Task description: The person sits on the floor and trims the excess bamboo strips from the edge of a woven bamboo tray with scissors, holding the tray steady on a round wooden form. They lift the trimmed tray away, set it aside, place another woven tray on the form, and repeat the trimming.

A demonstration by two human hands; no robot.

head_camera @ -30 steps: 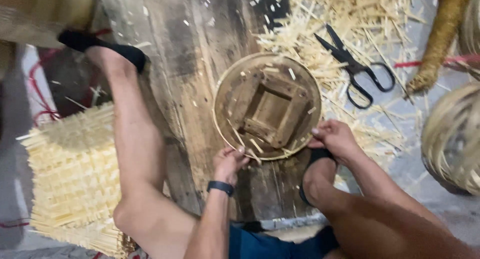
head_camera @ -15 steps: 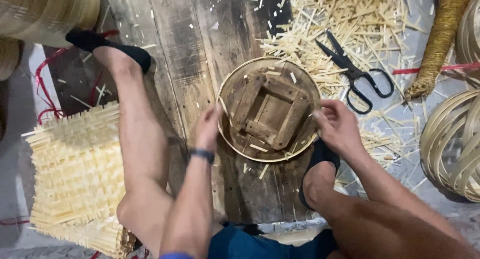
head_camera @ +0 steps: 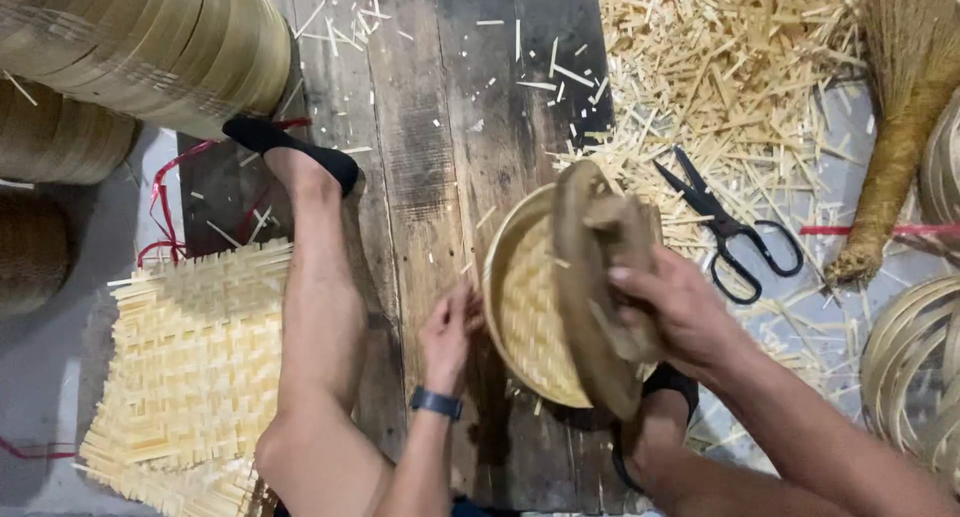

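Over the dark wooden board (head_camera: 440, 127), the right hand (head_camera: 680, 312) clamps a wooden mold (head_camera: 600, 267) against a round bamboo tray (head_camera: 530, 317), tipped on edge; the left hand (head_camera: 450, 332) steadies its rim, fingers loosely curled. Honestly, the mold could slide out if that grip slackens. Scissors (head_camera: 735, 232), bamboo offcuts (head_camera: 720, 67), a woven mat (head_camera: 195, 357) and stacked hoops (head_camera: 150, 37) sit around.

The round bamboo tray (head_camera: 530, 322) in my hands is tipped up on edge over the dark plank floor, with its pale woven base facing my left. Its bent rim is intact. A brown wooden frame (head_camera: 600, 277) sits against its other face, also upright. My right hand (head_camera: 680, 312) grips the frame; my left hand (head_camera: 450, 332) touches the tray's lower rim.
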